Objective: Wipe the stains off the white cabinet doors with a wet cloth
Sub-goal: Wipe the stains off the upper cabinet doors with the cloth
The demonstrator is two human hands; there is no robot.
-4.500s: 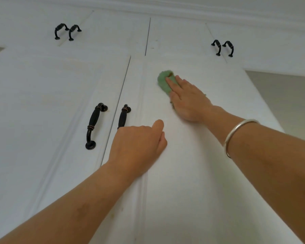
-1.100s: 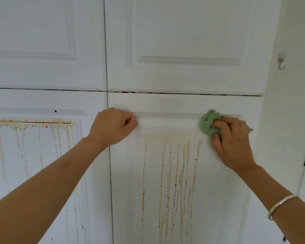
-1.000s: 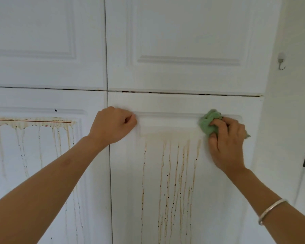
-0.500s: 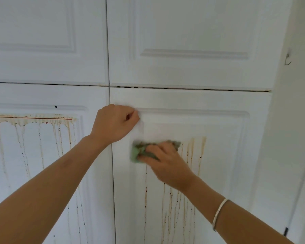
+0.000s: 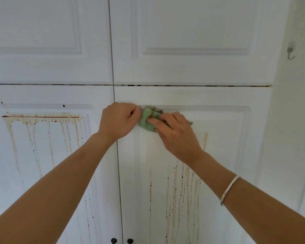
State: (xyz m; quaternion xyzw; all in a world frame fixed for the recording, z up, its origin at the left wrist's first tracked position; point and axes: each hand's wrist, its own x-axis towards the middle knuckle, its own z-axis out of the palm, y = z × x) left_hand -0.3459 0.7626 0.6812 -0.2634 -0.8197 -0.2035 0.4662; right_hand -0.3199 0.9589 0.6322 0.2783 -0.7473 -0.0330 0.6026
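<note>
My right hand (image 5: 174, 136) presses a green cloth (image 5: 145, 121) flat against the top left corner of the lower right cabinet door (image 5: 224, 155). Brown drip stains (image 5: 180, 196) run down that door below my wrist, and one short streak remains at its upper right. My left hand (image 5: 119, 121) is a closed fist resting on the door's left edge, touching the cloth. The lower left cabinet door (image 5: 42, 155) carries a brown line with many drips (image 5: 40, 118) under it.
Two white upper doors (image 5: 192, 41) above show no stains. A small metal hook (image 5: 290, 53) hangs on the white wall at the right. Two dark door knobs (image 5: 121, 241) peek in at the bottom edge.
My right hand swept the cloth from the panel's right side to its left, then up to the top left corner beside my left fist. The upper drips are fainter. My left hand stayed put.
</note>
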